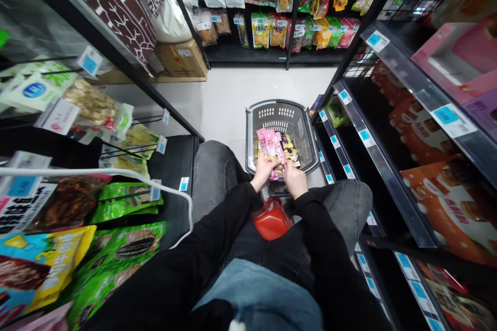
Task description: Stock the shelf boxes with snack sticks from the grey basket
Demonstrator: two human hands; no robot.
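Note:
Pink snack packets (271, 146) are gripped between my two hands over the near end of a grey plastic shopping basket (301, 132). My left hand (265, 169) closes on their left side, with the thumb across the front. On the other side, my right hand (294, 178) has its fingers curled at the packets' right edge. Yellow and black packets (288, 144) lie in the basket behind the pink ones. Below my hands, between my legs, is a shiny red object (272, 220) whose kind I cannot make out.
Hanging snack bags (128, 248) crowd the left rack, with a white cable (151, 174) in front. Shelves with orange boxes (446, 201) line the right. Ahead, a rack (248, 54) holds more bags beside a cardboard box (182, 60).

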